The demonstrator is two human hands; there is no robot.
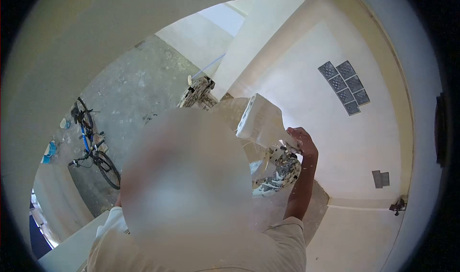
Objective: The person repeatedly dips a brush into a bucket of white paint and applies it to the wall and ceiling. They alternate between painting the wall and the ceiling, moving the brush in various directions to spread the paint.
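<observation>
My right hand [303,141] is closed around the narrow end of a wide whitish brush [267,122], its broad face turned to the left. Just below and left of that hand is a dark, white-splattered shape [282,170], perhaps footwear or cloth; I cannot make out which. A similar speckled shape [199,94] lies farther off, above the middle. A large round blur covers the centre of the view, along with my left hand; only a sliver of that arm shows at its left edge. My beige shirt [278,245] fills the bottom.
A blue bicycle [91,145] stands on the grey, paint-spotted floor [122,92] at left, near blue containers [49,151]. To the right rises a pale wall [297,71] with dark patterned vent blocks [346,87]. A thin pole [208,66] lies toward the back.
</observation>
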